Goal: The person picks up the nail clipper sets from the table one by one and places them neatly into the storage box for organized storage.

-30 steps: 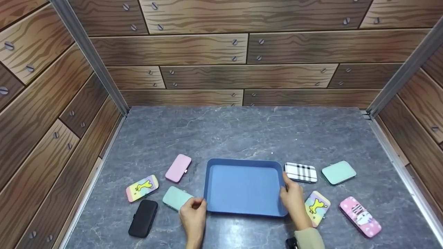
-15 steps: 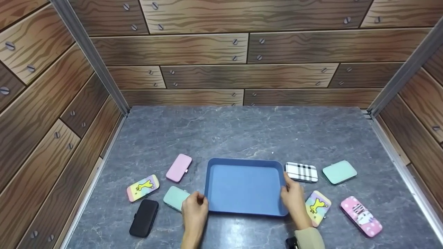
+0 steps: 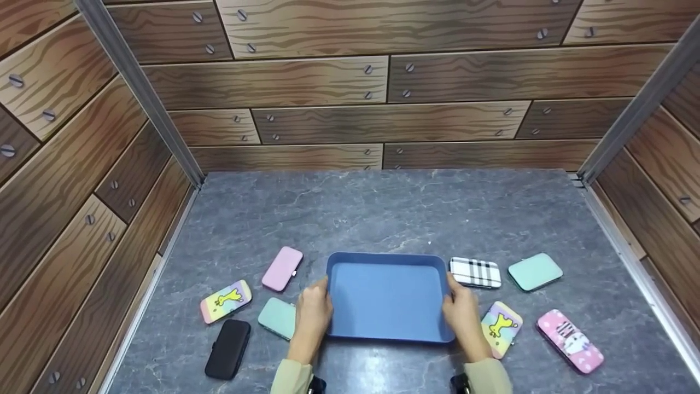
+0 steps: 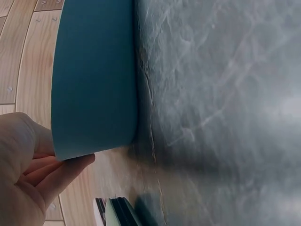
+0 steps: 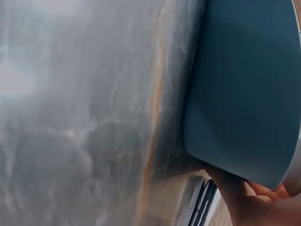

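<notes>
A blue rectangular tray (image 3: 389, 298) with low walls lies on the grey marbled table, nothing inside it. My left hand (image 3: 314, 313) grips its left wall; in the left wrist view the fingers (image 4: 66, 176) lie against the tray's outer side (image 4: 96, 84) while the thumb goes behind the wall. On the opposite side, my right hand (image 3: 460, 313) holds the right wall with the thumb over the rim. The right wrist view shows that hand's fingers (image 5: 235, 190) at the tray's outer corner. A mint green case (image 3: 276, 317) is partly covered by my left hand.
Left of the tray lie a pink case (image 3: 283, 268), a giraffe-print case (image 3: 225, 301) and a black case (image 3: 228, 349). To the right are a plaid case (image 3: 475, 272), another mint case (image 3: 535, 272), another giraffe-print case (image 3: 501, 329) and a pink cartoon-print case (image 3: 570, 341). Wood-patterned walls surround the table.
My left hand has moved up from the tray's front left corner to the middle of its left wall and taken hold. The right hand and tray have stayed in place.
</notes>
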A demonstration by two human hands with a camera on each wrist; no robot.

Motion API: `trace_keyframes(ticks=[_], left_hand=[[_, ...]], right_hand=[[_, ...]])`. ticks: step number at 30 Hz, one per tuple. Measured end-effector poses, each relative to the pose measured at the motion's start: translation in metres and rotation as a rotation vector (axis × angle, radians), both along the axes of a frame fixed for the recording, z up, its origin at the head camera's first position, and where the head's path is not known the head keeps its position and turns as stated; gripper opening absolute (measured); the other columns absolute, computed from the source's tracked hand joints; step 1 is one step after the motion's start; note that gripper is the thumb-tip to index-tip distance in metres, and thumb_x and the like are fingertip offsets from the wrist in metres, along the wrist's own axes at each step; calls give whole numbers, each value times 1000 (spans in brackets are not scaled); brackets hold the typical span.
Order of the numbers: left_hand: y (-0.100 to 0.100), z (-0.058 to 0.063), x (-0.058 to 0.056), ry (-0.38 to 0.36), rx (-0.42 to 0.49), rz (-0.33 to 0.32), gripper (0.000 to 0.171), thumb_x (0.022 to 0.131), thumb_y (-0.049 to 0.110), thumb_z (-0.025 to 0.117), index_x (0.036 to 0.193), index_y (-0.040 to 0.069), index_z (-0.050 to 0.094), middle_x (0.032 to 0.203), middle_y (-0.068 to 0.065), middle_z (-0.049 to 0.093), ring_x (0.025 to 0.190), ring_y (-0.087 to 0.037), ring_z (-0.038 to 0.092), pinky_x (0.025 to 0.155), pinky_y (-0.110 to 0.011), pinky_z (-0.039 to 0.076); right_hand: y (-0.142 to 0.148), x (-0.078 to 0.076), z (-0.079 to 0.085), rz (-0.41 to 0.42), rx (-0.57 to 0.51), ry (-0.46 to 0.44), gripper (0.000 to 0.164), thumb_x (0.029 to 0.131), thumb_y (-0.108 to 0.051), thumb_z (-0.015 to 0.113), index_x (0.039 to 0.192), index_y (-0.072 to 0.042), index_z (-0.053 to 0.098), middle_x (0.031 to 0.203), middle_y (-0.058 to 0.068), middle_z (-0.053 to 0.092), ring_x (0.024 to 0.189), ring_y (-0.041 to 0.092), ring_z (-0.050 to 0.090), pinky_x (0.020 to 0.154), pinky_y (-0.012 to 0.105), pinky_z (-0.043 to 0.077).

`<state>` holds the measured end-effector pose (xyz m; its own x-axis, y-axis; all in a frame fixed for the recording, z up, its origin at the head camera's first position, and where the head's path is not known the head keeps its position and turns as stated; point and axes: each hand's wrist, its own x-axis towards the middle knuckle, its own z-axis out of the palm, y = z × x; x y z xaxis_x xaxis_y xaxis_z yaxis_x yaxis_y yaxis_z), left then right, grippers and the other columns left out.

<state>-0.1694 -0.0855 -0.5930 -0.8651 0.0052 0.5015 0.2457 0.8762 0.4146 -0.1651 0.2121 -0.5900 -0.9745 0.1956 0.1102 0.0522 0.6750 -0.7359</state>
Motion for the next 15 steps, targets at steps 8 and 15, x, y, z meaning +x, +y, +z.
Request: trace_keyframes(ticks=[8,15], left_hand=[[5,-2,-3,80,-28,31,16,64,-10,65,75,0,63,65,-15,62,57,-36,61,49,-44,50],[7,-3,-3,95,-8,51,16,64,-12,65,62,2,57,60,-14,60,54,-35,60,47,-42,49]], right_hand=[[1,-1,6,32,37,-50,56,80,10,48,135,5,43,126,31,49,113,46,50,86,55,47],[-1,2,4,-8,24,14,54,78,11,48,132,6,48,122,30,54,107,44,55,77,53,49]])
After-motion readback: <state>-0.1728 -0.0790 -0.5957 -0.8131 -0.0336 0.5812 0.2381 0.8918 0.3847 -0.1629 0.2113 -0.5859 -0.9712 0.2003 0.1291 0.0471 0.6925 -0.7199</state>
